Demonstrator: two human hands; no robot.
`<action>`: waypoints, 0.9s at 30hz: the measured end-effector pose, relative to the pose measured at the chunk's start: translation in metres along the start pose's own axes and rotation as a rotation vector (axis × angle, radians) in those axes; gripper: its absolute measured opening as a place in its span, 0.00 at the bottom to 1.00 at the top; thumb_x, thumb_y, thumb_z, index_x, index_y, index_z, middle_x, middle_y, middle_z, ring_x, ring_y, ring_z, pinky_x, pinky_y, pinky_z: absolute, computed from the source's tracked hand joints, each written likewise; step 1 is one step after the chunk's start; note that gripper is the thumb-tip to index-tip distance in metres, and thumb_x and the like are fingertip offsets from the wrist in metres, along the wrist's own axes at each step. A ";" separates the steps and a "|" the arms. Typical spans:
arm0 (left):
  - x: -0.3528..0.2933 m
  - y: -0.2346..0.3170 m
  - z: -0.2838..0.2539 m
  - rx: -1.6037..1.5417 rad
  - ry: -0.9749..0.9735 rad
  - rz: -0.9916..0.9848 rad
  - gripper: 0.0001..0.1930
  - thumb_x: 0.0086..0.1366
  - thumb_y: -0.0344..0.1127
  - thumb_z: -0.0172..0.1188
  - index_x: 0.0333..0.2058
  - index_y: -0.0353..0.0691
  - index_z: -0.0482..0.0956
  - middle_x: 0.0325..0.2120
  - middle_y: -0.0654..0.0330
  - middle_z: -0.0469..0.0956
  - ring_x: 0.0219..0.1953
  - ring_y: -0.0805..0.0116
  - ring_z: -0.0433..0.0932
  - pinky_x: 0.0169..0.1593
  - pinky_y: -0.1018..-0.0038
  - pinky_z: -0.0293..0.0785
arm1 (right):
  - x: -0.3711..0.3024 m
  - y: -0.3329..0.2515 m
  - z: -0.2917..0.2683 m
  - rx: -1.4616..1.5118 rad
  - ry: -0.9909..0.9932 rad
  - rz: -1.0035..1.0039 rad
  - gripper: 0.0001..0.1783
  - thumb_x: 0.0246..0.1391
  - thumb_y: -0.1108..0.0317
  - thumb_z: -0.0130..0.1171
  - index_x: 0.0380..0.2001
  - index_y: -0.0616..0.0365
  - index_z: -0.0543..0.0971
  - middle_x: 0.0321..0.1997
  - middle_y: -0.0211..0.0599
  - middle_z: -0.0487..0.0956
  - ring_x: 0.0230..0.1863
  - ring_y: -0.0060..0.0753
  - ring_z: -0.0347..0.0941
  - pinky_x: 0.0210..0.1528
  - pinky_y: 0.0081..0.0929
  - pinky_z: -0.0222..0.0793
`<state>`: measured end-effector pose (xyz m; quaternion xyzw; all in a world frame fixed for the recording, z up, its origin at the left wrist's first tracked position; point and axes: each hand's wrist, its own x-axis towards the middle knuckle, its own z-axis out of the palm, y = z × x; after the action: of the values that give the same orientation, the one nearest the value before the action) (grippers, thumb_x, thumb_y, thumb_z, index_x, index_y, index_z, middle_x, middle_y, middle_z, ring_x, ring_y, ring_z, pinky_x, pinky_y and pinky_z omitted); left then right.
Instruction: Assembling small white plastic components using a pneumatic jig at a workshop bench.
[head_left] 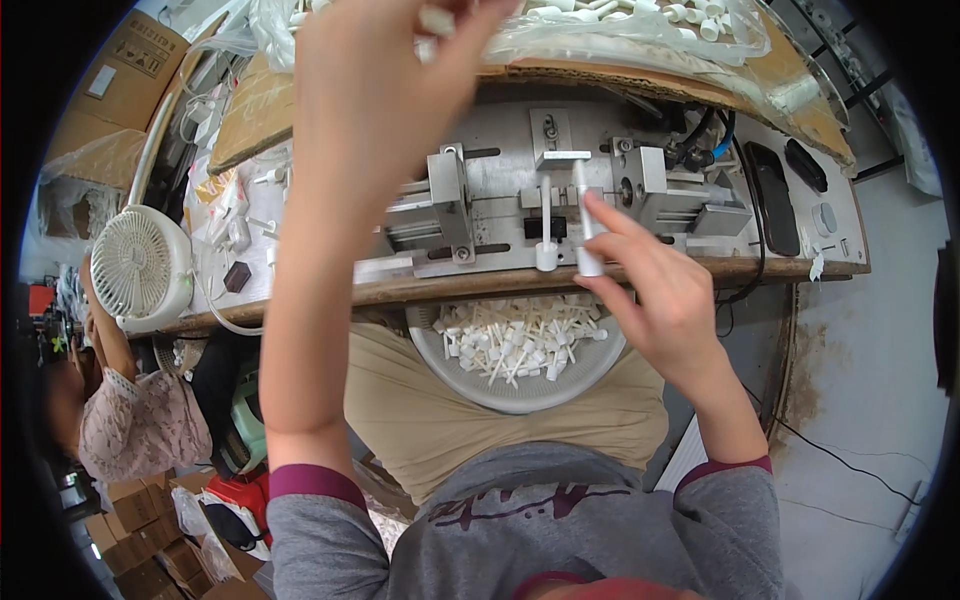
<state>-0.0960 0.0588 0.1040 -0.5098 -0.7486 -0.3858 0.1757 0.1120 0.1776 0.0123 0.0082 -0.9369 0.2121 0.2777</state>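
Observation:
My right hand (pixel 655 300) pinches a white plastic rod (pixel 587 245) between thumb and fingers. The rod's far end meets a small metal block (pixel 563 158) on the metal fixture (pixel 490 215). Just left of it, a thin white stem with a thicker capped end (pixel 546 257) lies in the fixture, untouched. My left hand (pixel 385 85) is raised over the far side of the bench, blurred and partly cut off by the upper edge. A small white piece (pixel 437 19) shows by its fingers; whether they grip it is unclear.
Clear plastic bags of white parts (pixel 710 22) lie on cardboard at the back. A grey basket (pixel 500 402) of similar parts rests on my lap. A white fan (pixel 140 265) stands left, near another person (pixel 140 420). A black phone (pixel 772 200) lies right.

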 end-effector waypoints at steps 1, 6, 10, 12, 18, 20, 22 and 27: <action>0.017 -0.005 0.005 0.101 -0.053 -0.092 0.11 0.60 0.29 0.62 0.41 0.33 0.81 0.39 0.51 0.82 0.38 0.63 0.82 0.42 0.70 0.78 | -0.002 0.002 0.008 -0.053 -0.024 -0.032 0.17 0.41 0.72 0.70 0.36 0.61 0.76 0.56 0.42 0.79 0.27 0.32 0.78 0.29 0.24 0.72; 0.051 -0.035 0.034 0.140 -0.122 -0.080 0.14 0.57 0.30 0.66 0.42 0.34 0.82 0.37 0.48 0.83 0.39 0.59 0.83 0.45 0.69 0.78 | 0.007 -0.003 0.031 -0.267 -0.155 -0.087 0.18 0.39 0.71 0.70 0.36 0.57 0.76 0.55 0.40 0.80 0.17 0.33 0.71 0.24 0.26 0.71; 0.046 -0.037 0.037 0.050 -0.086 -0.108 0.13 0.57 0.31 0.66 0.40 0.32 0.83 0.33 0.48 0.84 0.34 0.62 0.84 0.41 0.71 0.80 | 0.016 0.001 0.031 -0.286 -0.176 -0.105 0.18 0.39 0.70 0.70 0.35 0.57 0.75 0.55 0.41 0.79 0.18 0.34 0.73 0.24 0.26 0.71; 0.040 -0.028 0.029 -0.107 0.005 -0.165 0.12 0.58 0.32 0.66 0.39 0.32 0.84 0.32 0.50 0.84 0.33 0.64 0.83 0.39 0.73 0.80 | 0.018 -0.001 0.028 -0.277 -0.217 -0.087 0.18 0.39 0.69 0.70 0.35 0.58 0.75 0.55 0.41 0.79 0.19 0.36 0.74 0.25 0.27 0.72; -0.012 0.013 -0.009 -0.372 0.090 -0.098 0.10 0.55 0.25 0.69 0.38 0.35 0.85 0.39 0.54 0.82 0.32 0.73 0.82 0.35 0.78 0.82 | 0.053 0.001 -0.003 -0.041 -0.152 -0.075 0.12 0.44 0.68 0.67 0.32 0.58 0.76 0.41 0.40 0.83 0.19 0.35 0.76 0.25 0.29 0.73; -0.039 0.013 -0.010 -0.380 0.054 -0.013 0.13 0.52 0.23 0.70 0.38 0.36 0.85 0.44 0.53 0.80 0.34 0.73 0.82 0.37 0.79 0.84 | 0.087 0.005 -0.027 -0.014 0.003 -0.068 0.11 0.45 0.68 0.67 0.34 0.57 0.78 0.37 0.37 0.84 0.21 0.31 0.77 0.25 0.27 0.72; -0.061 0.023 -0.007 -0.306 -0.034 0.010 0.14 0.51 0.24 0.71 0.39 0.37 0.85 0.46 0.54 0.80 0.35 0.72 0.82 0.38 0.79 0.84 | 0.128 0.019 -0.051 -0.238 0.180 -0.138 0.14 0.45 0.71 0.67 0.39 0.56 0.82 0.38 0.34 0.84 0.26 0.28 0.77 0.28 0.24 0.72; -0.112 0.036 0.017 0.018 -0.175 0.007 0.13 0.52 0.30 0.71 0.37 0.38 0.83 0.49 0.56 0.81 0.25 0.68 0.81 0.30 0.77 0.78 | 0.204 0.030 -0.065 -0.516 -0.311 -0.072 0.23 0.46 0.76 0.63 0.48 0.62 0.76 0.46 0.53 0.79 0.52 0.50 0.75 0.53 0.39 0.71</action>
<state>-0.0146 0.0076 0.0335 -0.5428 -0.7627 -0.3322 0.1155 -0.0309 0.2522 0.1567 0.0030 -0.9903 -0.0466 0.1310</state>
